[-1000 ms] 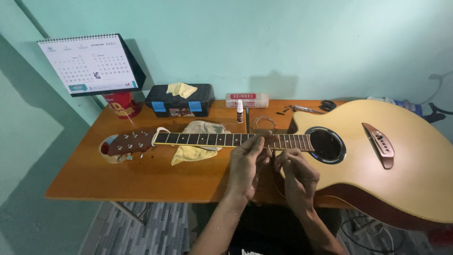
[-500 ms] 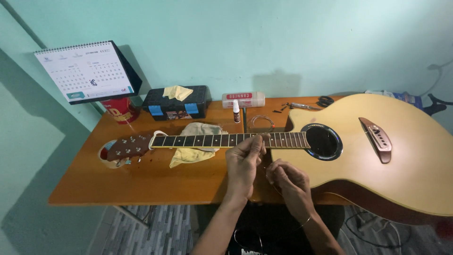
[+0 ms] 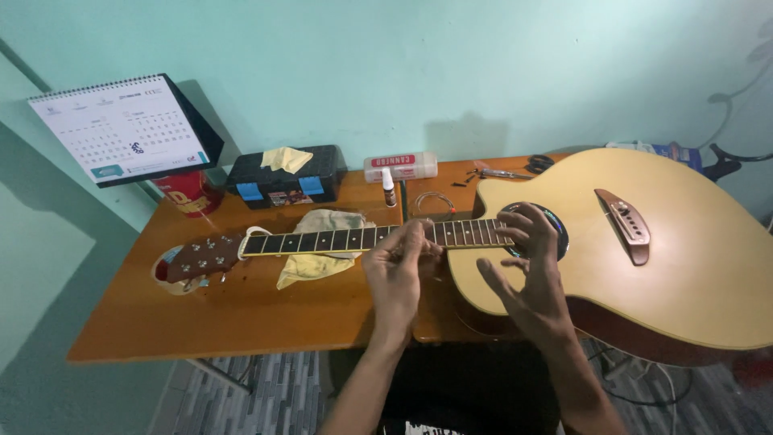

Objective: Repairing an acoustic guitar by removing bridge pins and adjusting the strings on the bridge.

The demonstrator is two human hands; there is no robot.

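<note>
yellow cloth (image 3: 285, 159) on black toolbox (image 3: 322, 182)

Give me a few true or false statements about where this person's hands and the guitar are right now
1. The acoustic guitar lies flat on the wooden table. True.
2. The left hand is at the fretboard. True.
3. The right hand grips the headstock. False: it hovers spread near the sound hole.
4. A yellow cloth lies under the neck. True.
5. The desk calendar stands at the table's right end. False: it is at the left, beside the black case.
</note>
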